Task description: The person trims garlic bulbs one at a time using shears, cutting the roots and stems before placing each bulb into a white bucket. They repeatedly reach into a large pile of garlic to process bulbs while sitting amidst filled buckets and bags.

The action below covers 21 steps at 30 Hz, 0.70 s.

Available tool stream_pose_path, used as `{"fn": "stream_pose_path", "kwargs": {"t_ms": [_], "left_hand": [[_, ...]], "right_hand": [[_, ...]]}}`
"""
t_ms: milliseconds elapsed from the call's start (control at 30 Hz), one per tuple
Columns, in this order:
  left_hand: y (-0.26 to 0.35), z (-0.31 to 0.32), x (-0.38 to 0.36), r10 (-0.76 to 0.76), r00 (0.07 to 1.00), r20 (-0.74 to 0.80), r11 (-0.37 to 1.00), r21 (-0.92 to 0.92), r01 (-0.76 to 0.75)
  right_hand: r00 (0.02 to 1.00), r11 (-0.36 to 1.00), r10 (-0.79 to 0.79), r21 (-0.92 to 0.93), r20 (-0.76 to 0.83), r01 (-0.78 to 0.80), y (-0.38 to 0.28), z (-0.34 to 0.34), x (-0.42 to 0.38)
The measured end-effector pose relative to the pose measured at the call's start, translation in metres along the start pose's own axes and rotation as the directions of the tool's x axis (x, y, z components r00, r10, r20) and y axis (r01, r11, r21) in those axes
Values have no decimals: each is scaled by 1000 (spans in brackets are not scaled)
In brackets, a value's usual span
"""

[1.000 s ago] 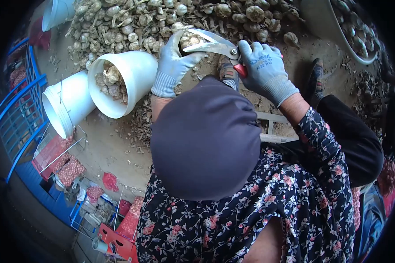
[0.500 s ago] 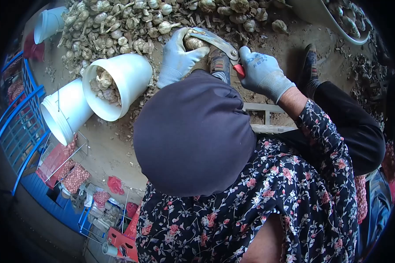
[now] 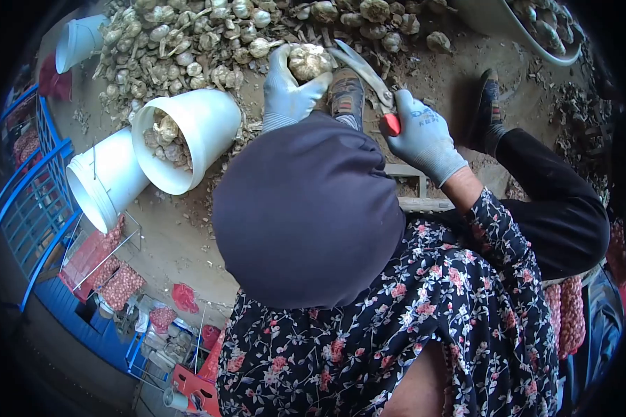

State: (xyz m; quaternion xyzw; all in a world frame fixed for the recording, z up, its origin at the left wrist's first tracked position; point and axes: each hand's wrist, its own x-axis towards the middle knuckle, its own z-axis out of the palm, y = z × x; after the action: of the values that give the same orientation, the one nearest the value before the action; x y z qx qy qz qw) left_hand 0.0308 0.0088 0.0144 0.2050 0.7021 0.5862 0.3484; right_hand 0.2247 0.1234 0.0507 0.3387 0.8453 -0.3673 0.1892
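My left hand (image 3: 287, 95), in a pale work glove, is closed around a garlic bulb (image 3: 310, 62) near the top middle of the view. My right hand (image 3: 420, 129), gloved alike, grips pruning shears (image 3: 366, 72) with a red handle. Their blades point up and left, and the tip lies just right of the bulb, apart from it. Below both hands a shoe (image 3: 346, 96) stands on the ground. Beyond the left hand spreads a large heap of garlic bulbs (image 3: 181, 52).
A white bucket (image 3: 219, 128) with garlic inside lies tipped at the left, against another white bucket (image 3: 108, 184). A bigger tub (image 3: 570, 59) of garlic stands top right. Net sacks (image 3: 122, 285) and a blue railing (image 3: 42, 187) are farther left. A dark cap (image 3: 309, 215) hides the lower middle.
The shears have moved right, off the garlic bulb, with my right hand shifting slightly right and down. The bulb has turned in my left hand and shows more of its side.
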Motion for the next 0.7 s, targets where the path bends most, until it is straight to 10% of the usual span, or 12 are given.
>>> {"fn": "stream_pose_path", "kwargs": {"t_ms": [67, 200, 400, 533, 700], "left_hand": [[4, -3, -2, 25, 999, 21, 960, 277, -30], [8, -7, 3, 52, 999, -5, 860, 508, -42], [3, 3, -3, -11, 991, -131, 994, 110, 26], [-5, -4, -4, 45, 999, 24, 981, 186, -49], [40, 7, -39, -245, 941, 235, 969, 38, 243]], "right_hand": [[935, 954, -252, -225, -248, 198, -8, -1, -1], [997, 986, -72, -149, 31, 75, -25, -6, 22], [1000, 999, 13, -36, -12, -13, 7, 4, 18], [987, 976, -146, -175, -71, 132, -8, -8, 5], [986, 896, -163, -415, 31, 161, -16, -22, 6]]}}
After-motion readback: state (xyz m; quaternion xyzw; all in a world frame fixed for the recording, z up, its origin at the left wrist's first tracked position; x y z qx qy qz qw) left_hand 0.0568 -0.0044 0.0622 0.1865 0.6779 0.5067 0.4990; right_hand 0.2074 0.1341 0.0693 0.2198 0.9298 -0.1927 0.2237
